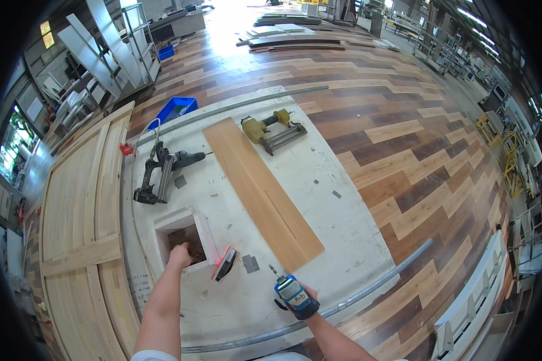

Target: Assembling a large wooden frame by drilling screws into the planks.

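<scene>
Left hand (180,255) reaches down into an open-topped white box (206,236), left of centre in the lower half of the frame; its fingers look bent, but their tips are hidden, so I cannot tell whether they grip anything. Right hand (311,293), at the lower centre, is wrapped around a blue-and-black drill (292,292), whose bit points up and left. Both are over a white worktop (343,225). Just right of the box lies a red-and-black tool (225,263). A brown plank (259,192) slants from the upper centre down toward the drill. A yellow-green nail gun (256,129) lies at the upper centre, a black power tool (159,171) left of centre.
</scene>
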Demonstrator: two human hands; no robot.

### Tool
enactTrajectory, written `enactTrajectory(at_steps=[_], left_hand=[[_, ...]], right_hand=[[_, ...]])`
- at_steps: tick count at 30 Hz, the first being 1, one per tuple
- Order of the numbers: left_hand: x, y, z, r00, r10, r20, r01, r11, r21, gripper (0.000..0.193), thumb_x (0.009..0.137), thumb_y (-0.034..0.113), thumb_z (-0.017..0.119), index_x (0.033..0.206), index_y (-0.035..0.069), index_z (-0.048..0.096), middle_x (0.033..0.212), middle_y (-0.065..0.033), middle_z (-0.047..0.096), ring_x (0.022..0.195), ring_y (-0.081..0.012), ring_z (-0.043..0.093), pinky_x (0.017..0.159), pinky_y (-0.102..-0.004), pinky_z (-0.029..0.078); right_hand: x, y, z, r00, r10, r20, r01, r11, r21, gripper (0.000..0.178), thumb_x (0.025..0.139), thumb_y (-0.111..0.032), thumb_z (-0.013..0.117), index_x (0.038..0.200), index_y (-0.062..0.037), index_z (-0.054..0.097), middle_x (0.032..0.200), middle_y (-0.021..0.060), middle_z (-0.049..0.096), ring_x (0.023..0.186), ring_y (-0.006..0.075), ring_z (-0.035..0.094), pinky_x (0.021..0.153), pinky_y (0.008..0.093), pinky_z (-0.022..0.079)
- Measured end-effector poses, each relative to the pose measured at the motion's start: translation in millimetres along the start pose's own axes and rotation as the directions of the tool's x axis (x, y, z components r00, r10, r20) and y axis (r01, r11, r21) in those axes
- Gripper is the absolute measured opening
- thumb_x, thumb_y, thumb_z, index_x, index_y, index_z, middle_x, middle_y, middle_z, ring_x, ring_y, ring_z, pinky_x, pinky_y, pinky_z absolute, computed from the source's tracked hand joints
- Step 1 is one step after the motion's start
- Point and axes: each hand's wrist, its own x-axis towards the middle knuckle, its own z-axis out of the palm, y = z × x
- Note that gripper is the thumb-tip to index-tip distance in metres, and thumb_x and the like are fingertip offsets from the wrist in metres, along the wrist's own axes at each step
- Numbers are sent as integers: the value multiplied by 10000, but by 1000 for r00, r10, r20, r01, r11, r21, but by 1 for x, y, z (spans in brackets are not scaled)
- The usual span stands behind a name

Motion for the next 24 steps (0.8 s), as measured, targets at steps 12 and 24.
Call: enactTrajectory(at_steps=[12, 24], left_hand=[[12, -11, 1, 985, -157, 67, 171, 902, -398, 326, 659, 143, 688, 965, 66, 604, 887, -122, 635, 879, -281, 616, 735, -406, 518], [14, -20, -10, 934, 183, 306, 338, -728, -597, 94, 755, 127, 485, 676, 75, 495, 618, -34, 437, 450, -102, 390, 382, -189, 346]], right_hand=[[2, -12, 1, 993, 117, -16, -118, 990, -76, 522, 634, -61, 793, 1108, -27, 578, 947, 52, 656, 837, 128, 621, 758, 275, 502], [7, -25, 2, 980, -201, -16, 178, 902, -394, 501, 672, -88, 762, 1122, 13, 564, 951, 79, 658, 849, 143, 632, 761, 283, 508]])
